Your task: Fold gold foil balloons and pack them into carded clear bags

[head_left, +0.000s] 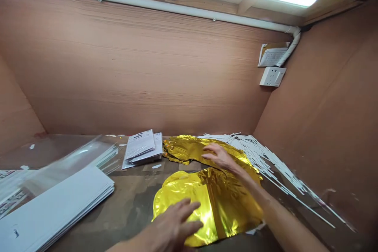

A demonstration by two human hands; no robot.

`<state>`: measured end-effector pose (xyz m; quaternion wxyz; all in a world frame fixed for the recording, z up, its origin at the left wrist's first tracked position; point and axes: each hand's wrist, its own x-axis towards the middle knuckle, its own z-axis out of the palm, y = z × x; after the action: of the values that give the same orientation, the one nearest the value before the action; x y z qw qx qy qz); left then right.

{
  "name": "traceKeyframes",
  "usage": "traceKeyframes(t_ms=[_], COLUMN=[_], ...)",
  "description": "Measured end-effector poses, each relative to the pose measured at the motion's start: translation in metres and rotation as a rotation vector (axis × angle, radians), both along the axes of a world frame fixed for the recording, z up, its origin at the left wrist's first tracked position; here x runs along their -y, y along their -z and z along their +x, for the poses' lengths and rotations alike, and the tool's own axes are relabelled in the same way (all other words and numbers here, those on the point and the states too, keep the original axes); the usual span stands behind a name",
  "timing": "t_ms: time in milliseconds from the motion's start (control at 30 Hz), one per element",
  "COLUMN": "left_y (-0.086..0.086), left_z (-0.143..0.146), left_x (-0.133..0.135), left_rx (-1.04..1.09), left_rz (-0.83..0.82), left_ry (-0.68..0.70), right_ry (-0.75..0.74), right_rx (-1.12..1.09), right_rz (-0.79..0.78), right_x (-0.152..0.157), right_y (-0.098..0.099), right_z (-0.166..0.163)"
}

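A flat, shiny gold foil balloon point(236, 201) lies near the front of the table, its surface creased and glossy. Over its left part hovers my left hand point(177, 220), fingers spread and holding nothing; whether it touches the foil I cannot tell. Behind it is a pile of more gold foil balloons point(189, 149), with small orange bits at the left end. My right hand point(220, 156) reaches over that pile with fingers apart and nothing visibly gripped.
Many thin white sticks point(265, 157) spread along the right. Packaged white cards point(141, 147) sit at the back, left of the foil pile. At the left are a stack of white cards point(65, 204) and clear plastic sleeves point(71, 165). A socket point(273, 76) is on the back wall.
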<state>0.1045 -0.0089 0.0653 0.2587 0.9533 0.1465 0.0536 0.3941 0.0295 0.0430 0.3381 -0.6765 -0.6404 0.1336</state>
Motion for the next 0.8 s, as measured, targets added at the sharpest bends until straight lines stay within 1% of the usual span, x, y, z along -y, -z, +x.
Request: traceKeyframes(t_ms=[33, 100, 167, 233, 300, 367, 433, 500, 567, 667, 733, 800], left_y=[0.002, 0.012, 0.029, 0.049, 0.068, 0.084, 0.094, 0.096, 0.093, 0.085, 0.080, 0.076], left_z=[0.027, 0.084, 0.138, 0.181, 0.209, 0.224, 0.230, 0.233, 0.235, 0.240, 0.242, 0.244], left_x=[-0.008, -0.024, -0.037, -0.045, -0.046, -0.046, -0.044, -0.044, -0.044, -0.044, -0.043, -0.043], left_rx=[0.007, 0.017, 0.044, 0.043, 0.029, 0.015, 0.013, 0.030, 0.063, 0.093, 0.157, 0.294], left_rz=[0.018, 0.073, 0.149, 0.207, 0.233, 0.241, 0.245, 0.242, 0.217, 0.125, 0.031, -0.076], left_ry=[0.043, 0.024, -0.005, -0.008, 0.004, 0.022, 0.034, 0.033, 0.015, -0.020, -0.054, -0.099], right_ry=[0.013, 0.035, 0.038, 0.032, 0.022, 0.025, 0.034, 0.039, 0.038, 0.036, 0.023, -0.004], right_rx=[0.021, 0.065, 0.122, 0.164, 0.175, 0.166, 0.154, 0.165, 0.189, 0.252, 0.310, 0.373], right_rz=[-0.020, -0.068, -0.136, -0.189, -0.184, -0.104, -0.010, 0.041, 0.052, 0.061, 0.066, 0.069], right_x=[0.021, 0.058, 0.088, 0.108, 0.118, 0.119, 0.116, 0.112, 0.107, 0.101, 0.095, 0.088], right_y=[0.004, 0.015, 0.027, 0.039, 0.051, 0.060, 0.068, 0.073, 0.072, 0.060, 0.044, 0.022], right_z=[0.024, 0.066, 0.096, 0.113, 0.119, 0.119, 0.116, 0.114, 0.114, 0.117, 0.118, 0.115])
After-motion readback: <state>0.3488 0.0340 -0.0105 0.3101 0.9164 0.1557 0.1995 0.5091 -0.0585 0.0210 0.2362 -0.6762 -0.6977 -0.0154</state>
